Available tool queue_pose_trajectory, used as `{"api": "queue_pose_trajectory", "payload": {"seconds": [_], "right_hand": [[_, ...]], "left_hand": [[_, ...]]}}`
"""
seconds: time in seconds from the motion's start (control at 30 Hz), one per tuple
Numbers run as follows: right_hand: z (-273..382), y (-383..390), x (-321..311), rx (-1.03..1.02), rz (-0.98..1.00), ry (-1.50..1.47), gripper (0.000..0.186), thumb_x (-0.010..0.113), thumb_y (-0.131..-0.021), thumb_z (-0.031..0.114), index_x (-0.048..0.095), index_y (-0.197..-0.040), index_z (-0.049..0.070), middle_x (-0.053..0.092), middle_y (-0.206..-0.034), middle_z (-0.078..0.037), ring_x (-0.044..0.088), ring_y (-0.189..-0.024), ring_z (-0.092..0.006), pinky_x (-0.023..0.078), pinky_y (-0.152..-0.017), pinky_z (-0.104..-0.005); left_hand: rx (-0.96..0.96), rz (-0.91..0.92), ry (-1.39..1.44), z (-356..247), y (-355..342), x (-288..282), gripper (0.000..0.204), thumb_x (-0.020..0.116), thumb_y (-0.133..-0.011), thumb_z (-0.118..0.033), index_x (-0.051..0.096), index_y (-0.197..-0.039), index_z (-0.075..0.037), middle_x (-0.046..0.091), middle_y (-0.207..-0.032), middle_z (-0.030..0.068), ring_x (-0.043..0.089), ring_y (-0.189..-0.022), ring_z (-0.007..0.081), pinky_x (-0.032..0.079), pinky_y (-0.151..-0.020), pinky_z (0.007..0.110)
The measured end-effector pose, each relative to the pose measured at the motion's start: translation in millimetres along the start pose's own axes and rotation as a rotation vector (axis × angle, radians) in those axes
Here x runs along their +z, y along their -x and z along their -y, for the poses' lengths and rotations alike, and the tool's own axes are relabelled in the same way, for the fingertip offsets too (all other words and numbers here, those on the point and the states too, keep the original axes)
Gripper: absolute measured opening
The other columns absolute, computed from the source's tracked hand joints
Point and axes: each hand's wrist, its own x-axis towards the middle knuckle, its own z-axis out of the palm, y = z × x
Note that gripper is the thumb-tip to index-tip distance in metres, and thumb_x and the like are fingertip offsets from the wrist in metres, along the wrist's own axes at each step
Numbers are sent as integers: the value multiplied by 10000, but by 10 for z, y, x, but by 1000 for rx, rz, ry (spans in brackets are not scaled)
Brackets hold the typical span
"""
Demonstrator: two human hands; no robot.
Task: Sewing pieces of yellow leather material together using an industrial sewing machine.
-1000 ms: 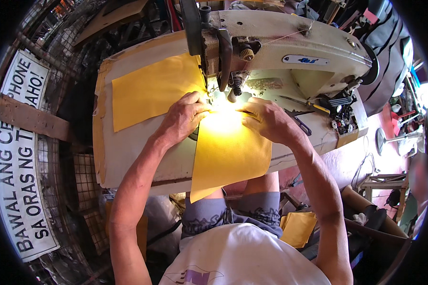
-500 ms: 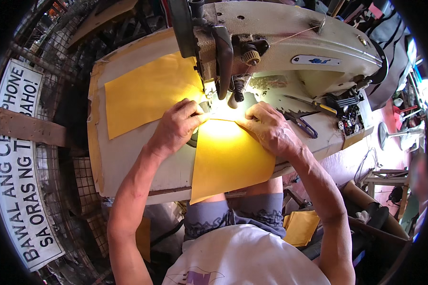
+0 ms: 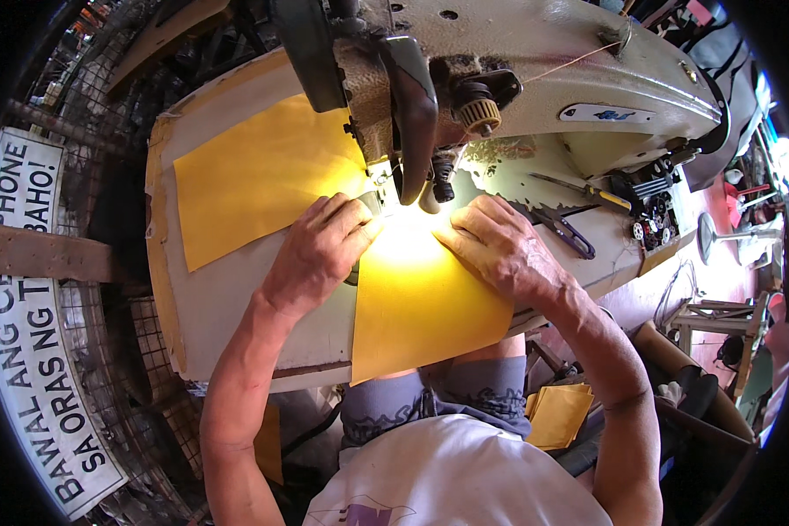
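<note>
My left hand [image 3: 316, 250] pinches the top left corner of a yellow sheet [image 3: 425, 316] just below the sewing machine's presser foot area [image 3: 430, 197], where the lamp light washes out detail. My right hand [image 3: 495, 245] has bent fingers gripping the same sheet's top right part. The sheet hangs over the table's front edge toward my lap. A second yellow sheet [image 3: 250, 175] lies flat left of the machine head [image 3: 552, 70]. Scissors [image 3: 565, 232] and a yellow-handled tool [image 3: 605, 195] lie right of my right hand.
The worn table [image 3: 193, 324] has a small tray of bobbins [image 3: 653, 228] at right. A stack of yellow sheets [image 3: 559, 416] sits beside my right leg. Left are a wire mesh, wooden plank [image 3: 53, 250] and white sign [image 3: 39, 377]. A fan [image 3: 710, 241] stands at right.
The view has shifted, so the machine, table and both hands appear lower and larger. Both hands stay on the hanging sheet close to the presser foot, with little other movement.
</note>
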Motion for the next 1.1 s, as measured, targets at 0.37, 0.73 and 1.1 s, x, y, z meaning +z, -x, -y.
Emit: {"api": "queue_pose_trajectory", "payload": {"seconds": [0.37, 0.73, 1.1], "right_hand": [[4, 10, -1, -19, 0, 22, 420, 634, -750, 206, 664, -1113, -2, 607, -1005, -93, 595, -965, -256, 494, -840, -373], [-11, 14, -5, -72, -14, 37, 422, 626, -739, 188, 659, -1109, -14, 608, -1021, -94, 595, -970, -249, 497, -841, -369], [63, -12, -63, -124, 62, 127, 401, 615, -768, 171, 655, -1120, -17, 617, -1045, -88, 590, -990, -234, 478, -875, -365]], "left_hand": [[6, 12, -36, -9, 25, 24, 232, 662, -795, -36, 696, -1017, 20, 622, -960, 130, 636, -957, 316, 541, -860, 423], [25, 44, -96, -33, 29, 22, 249, 670, -787, -45, 683, -1027, 22, 611, -995, 128, 631, -987, 319, 539, -892, 427], [44, 110, -195, -80, 21, -26, 256, 666, -777, -70, 666, -1020, 11, 627, -979, 124, 629, -954, 292, 508, -860, 397]]}}
